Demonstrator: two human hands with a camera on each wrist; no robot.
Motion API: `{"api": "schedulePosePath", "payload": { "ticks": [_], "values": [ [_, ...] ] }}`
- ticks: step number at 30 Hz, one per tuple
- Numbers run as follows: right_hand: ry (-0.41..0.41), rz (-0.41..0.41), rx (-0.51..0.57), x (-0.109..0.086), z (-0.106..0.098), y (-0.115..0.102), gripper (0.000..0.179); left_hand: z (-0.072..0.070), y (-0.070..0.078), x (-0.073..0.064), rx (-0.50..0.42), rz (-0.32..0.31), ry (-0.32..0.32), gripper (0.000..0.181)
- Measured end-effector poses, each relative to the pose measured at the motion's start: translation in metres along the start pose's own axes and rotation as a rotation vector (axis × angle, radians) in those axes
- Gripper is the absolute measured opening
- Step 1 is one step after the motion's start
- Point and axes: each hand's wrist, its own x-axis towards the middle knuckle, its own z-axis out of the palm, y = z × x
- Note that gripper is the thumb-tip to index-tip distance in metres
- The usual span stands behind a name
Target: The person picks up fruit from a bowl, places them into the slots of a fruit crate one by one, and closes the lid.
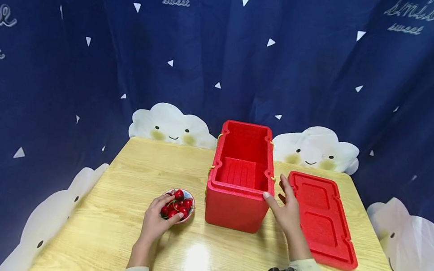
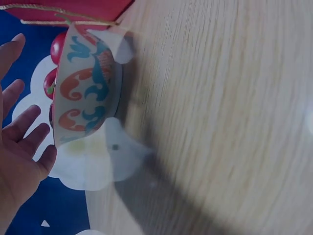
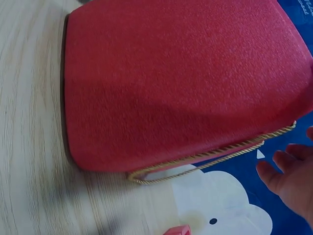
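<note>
A small bowl (image 1: 192, 214) of red cherries (image 1: 178, 206) sits left of the red box. Over its near left side my left hand (image 1: 156, 218) is held with spread fingers, the tips close above the fruit. Orange and teal patterns decorate the bowl's outer wall (image 2: 78, 105) in the left wrist view. At the front right corner of the lidless red box (image 1: 237, 210) is my right hand (image 1: 288, 211), its thumb right at the rim and its fingers loosely bent along the right side. Inside, the box shows a bare ribbed floor.
The red lid (image 1: 322, 221) lies flat on the wooden table (image 1: 122, 241), right of the box. Gold cords (image 3: 215, 157) hang along the box's sides. A dark blue curtain (image 1: 196, 38) with white clouds closes off the back and sides.
</note>
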Motion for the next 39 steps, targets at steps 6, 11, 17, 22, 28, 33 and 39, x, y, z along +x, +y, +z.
{"api": "schedulePosePath", "payload": {
  "ticks": [6, 11, 17, 22, 28, 33, 39],
  "values": [
    [-0.014, 0.003, 0.022, 0.005, 0.006, -0.009, 0.075, 0.006, 0.001, 0.002, -0.021, -0.067, -0.021, 0.054],
    [-0.031, 0.016, 0.038, 0.007, 0.009, -0.011, 0.08, 0.008, 0.0, 0.001, 0.021, -0.073, -0.037, 0.056],
    [-0.066, 0.079, 0.051, 0.014, 0.013, -0.016, 0.087, 0.01, -0.004, 0.005, 0.059, -0.051, -0.05, 0.059],
    [-0.1, 0.145, 0.085, 0.018, 0.016, 0.006, 0.095, 0.014, -0.004, 0.001, 0.103, -0.034, -0.066, 0.057],
    [-0.087, 0.142, 0.034, 0.019, 0.019, 0.024, 0.1, 0.02, -0.003, -0.004, 0.143, -0.027, -0.072, 0.054],
    [-0.11, 0.163, -0.001, 0.021, 0.019, 0.021, 0.104, 0.022, -0.005, -0.003, 0.204, -0.024, -0.052, 0.052],
    [-0.157, 0.176, -0.002, 0.021, 0.021, 0.015, 0.106, 0.02, -0.005, -0.003, 0.247, -0.041, -0.05, 0.052]
  ]
}}
